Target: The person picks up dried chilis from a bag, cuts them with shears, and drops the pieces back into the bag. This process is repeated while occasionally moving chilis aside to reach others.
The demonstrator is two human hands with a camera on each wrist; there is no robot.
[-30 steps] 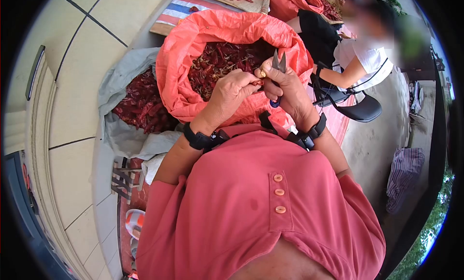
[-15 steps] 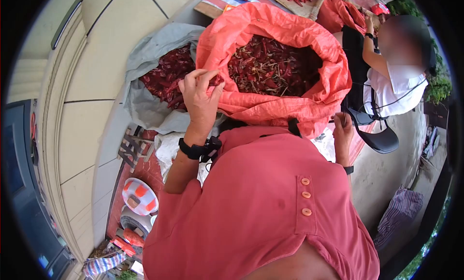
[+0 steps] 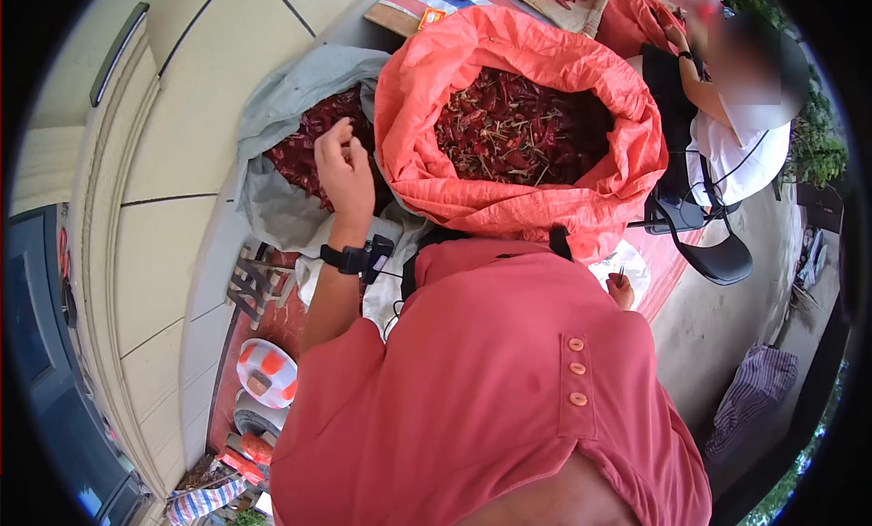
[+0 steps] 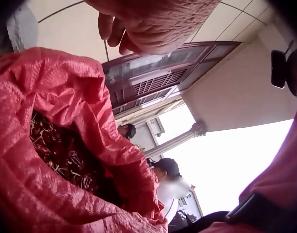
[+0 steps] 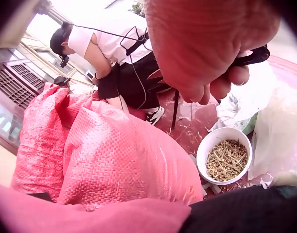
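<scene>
My left hand point(image 3: 347, 179) is over the grey sack point(image 3: 272, 194) of dried red chilies point(image 3: 313, 131), its fingers loosely bent and nothing showing between them. In the left wrist view part of that hand hangs above the red woven sack point(image 4: 80, 87). Low on the other side, my right hand point(image 3: 622, 293) grips scissors point(image 5: 253, 57) with a dark handle; a blade shows past the palm in the right wrist view. Near this hand on the floor stands a white bucket point(image 5: 201, 160) holding cut stems point(image 5: 227, 160). The red sack in front of me holds chilies mixed with stems.
A person in a white top point(image 3: 745, 153) works at another red sack point(image 3: 627, 26) at the back right, beside a black seat point(image 3: 718, 258). To the left are a small wooden stool point(image 3: 256, 285) and an orange-and-white basin point(image 3: 268, 372). White plastic sheeting point(image 5: 279, 131) lies by the bucket.
Both hands were together over the red sack with scissors and a chili. The left hand moved left over the grey sack and no longer shows the chili; the right hand dropped low with the scissors.
</scene>
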